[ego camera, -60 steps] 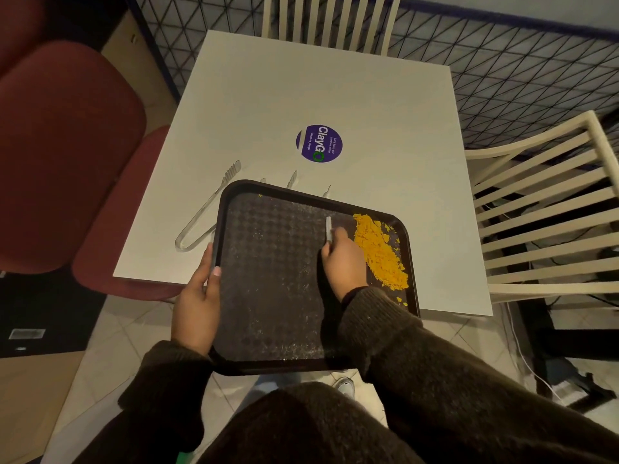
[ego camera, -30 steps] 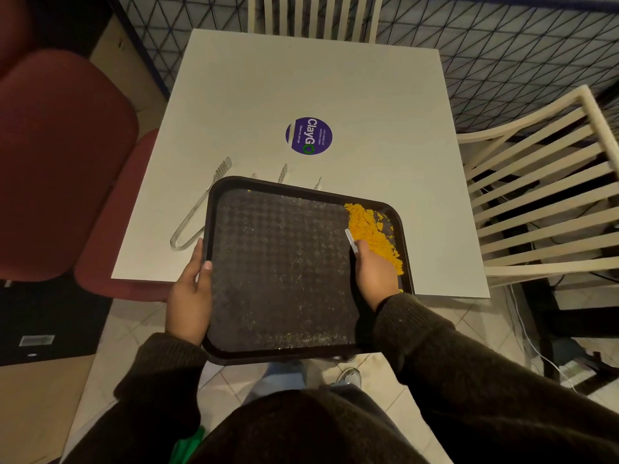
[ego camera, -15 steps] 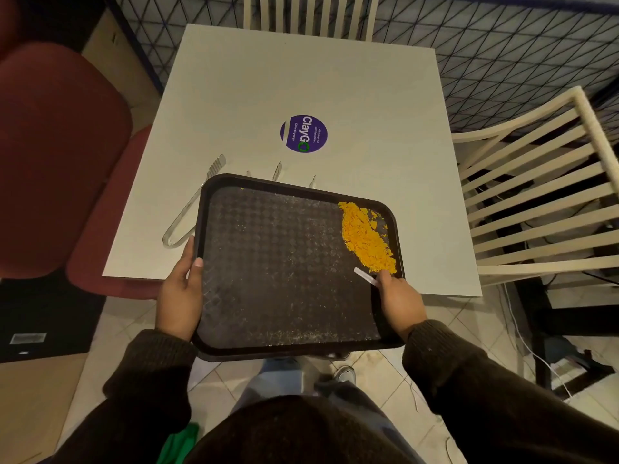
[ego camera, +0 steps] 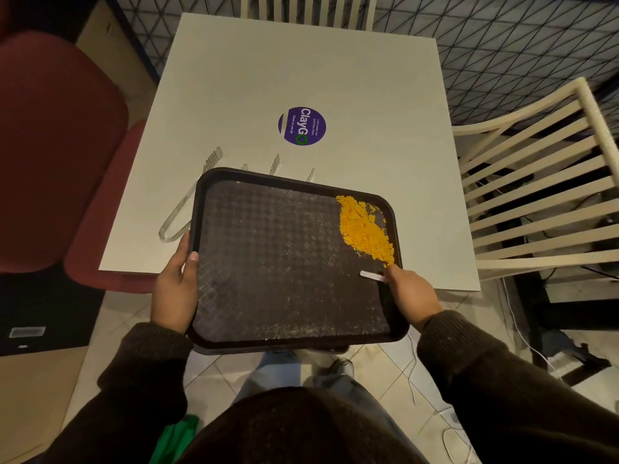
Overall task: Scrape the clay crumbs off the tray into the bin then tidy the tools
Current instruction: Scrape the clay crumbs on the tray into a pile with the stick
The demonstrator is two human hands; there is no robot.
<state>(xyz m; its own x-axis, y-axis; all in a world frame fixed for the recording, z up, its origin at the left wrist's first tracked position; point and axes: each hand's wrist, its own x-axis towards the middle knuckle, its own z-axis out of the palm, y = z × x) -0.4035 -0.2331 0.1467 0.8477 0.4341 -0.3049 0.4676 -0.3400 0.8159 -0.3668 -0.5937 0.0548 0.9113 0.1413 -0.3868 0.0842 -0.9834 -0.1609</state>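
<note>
Crumbs heaped in tray corner; scraping pass finished.
Crumbs point(ego camera: 363, 229) now lie in one pile at the far right corner of the tray point(ego camera: 284, 296), held over the table's point(ego camera: 301, 61) near edge; right hand point(ego camera: 410, 293) has withdrawn to the right rim, fingers pinching the scraper point(ego camera: 371, 275); left hand point(ego camera: 176, 289) grips the left rim; bin unseen; tipping judged next; tongs point(ego camera: 183, 209) untidied.

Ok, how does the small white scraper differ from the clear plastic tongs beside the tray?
The small white scraper is opaque and short; the clear plastic tongs are see-through and much longer. The scraper is pinched in the right hand over the dark textured tray; the tongs lie on the white table, partly hidden behind the tray's left rim. Both are slim tools.
</note>
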